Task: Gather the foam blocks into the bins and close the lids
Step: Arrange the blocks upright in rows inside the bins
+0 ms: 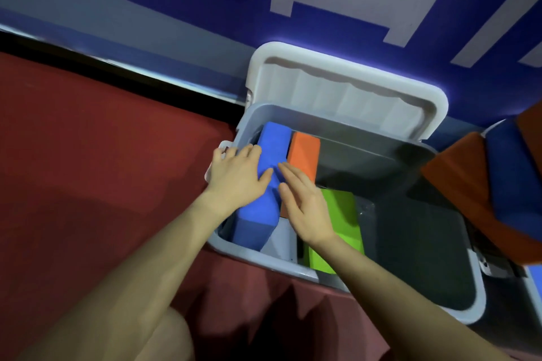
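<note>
Head view: left hand [239, 177] and right hand [305, 208] both lie flat, fingers straight, pressing the blue block [268, 182] in the grey bin [457, 311], lid [346, 88] up. Orange block [303, 155] beside it, green block [343, 226] nearer; wall lettering unreadable.

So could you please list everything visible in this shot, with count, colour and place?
bin: one, grey, open, on the floor by the wall
lid: one, white, raised behind the bin against the wall
blue block: one, blue, left side of the bin, under both hands
orange block: one, orange, in the bin beside the blue block
green block: one, green, in the bin, partly under the right wrist
stacked blocks: orange and blue, at the right edge, count unclear
floor: red
wall: blue with pale shapes
left hand: flat on the blue block
right hand: flat on the blue block
</note>
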`<action>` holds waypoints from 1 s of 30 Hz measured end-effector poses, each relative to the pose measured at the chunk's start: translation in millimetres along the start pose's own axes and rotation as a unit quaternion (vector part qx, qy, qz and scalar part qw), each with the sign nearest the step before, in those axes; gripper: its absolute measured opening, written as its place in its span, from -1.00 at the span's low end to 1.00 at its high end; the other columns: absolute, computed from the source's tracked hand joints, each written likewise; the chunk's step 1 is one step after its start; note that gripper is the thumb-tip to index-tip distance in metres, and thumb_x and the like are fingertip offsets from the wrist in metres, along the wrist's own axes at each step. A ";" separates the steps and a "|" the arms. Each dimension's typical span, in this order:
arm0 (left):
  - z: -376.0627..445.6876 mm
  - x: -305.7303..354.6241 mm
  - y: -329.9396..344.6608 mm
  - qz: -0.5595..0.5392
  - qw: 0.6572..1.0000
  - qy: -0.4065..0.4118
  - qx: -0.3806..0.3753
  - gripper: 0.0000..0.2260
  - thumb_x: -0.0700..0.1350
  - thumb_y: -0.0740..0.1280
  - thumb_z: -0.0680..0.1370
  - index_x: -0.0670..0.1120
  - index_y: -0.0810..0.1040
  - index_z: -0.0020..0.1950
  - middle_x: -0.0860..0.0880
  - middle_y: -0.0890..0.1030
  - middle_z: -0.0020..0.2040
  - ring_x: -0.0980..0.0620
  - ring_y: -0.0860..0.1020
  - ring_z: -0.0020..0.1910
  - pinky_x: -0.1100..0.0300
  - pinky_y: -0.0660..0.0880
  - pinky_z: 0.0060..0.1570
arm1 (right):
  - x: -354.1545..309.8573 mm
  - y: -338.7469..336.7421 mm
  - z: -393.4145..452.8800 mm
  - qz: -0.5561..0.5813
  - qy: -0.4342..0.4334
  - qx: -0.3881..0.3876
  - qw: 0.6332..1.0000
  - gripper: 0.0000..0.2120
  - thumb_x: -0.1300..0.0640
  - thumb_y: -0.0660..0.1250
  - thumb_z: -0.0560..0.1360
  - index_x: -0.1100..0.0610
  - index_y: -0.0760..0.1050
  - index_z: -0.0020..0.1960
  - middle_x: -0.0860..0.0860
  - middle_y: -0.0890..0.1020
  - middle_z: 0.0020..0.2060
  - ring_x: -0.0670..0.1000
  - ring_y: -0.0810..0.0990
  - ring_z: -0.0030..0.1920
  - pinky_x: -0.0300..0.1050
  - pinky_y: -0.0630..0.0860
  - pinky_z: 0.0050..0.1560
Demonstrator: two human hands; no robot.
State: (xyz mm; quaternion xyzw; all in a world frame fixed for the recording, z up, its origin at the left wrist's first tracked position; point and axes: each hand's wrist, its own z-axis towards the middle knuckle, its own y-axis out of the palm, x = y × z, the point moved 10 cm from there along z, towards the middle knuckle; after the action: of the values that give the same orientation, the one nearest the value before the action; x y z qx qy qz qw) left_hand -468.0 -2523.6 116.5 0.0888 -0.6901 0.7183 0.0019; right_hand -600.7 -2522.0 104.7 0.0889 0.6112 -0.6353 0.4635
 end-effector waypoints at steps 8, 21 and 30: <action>3.0 20.2 12.8 0.056 0.995 -0.067 -0.047 -0.20 0.34 0.05 0.54 -0.21 -0.01 0.55 -0.28 0.10 0.52 -0.25 0.33 0.37 -0.05 0.26 0.30 | 72.0 10.4 46.4 -0.026 0.109 -0.027 0.993 -0.45 -0.16 -0.09 0.57 0.00 0.40 0.42 -0.05 0.41 0.42 -0.01 0.30 0.45 0.05 0.18 0.45; -4.5 9.1 38.9 0.012 0.998 -0.024 -0.062 -0.35 0.25 0.10 0.56 0.09 -0.05 0.57 -0.05 -0.07 0.58 -0.09 0.22 0.48 -0.05 -0.10 0.47 | 85.4 52.0 80.9 -0.296 0.014 -0.169 0.940 -0.52 -0.16 -0.05 0.65 -0.20 -0.01 0.54 -0.17 -0.02 0.55 0.01 -0.11 0.56 0.07 -0.20 0.47; -16.2 33.6 56.4 -0.011 0.999 0.046 0.002 -0.42 0.13 0.14 0.43 -0.18 0.52 0.32 -0.32 0.45 0.34 -0.37 0.56 0.07 -0.33 0.34 0.21 | 91.4 49.2 81.2 -0.236 0.031 -0.159 0.958 -0.52 -0.19 0.03 0.62 -0.19 0.11 0.52 -0.16 0.05 0.55 -0.03 -0.10 0.55 0.04 -0.24 0.47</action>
State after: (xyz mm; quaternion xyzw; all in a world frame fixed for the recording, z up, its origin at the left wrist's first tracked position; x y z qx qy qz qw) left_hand -510.1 -2514.2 64.4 0.0631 -0.6868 0.7229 0.0415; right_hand -580.2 -2626.9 27.7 -0.1131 0.7224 -0.6179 0.2890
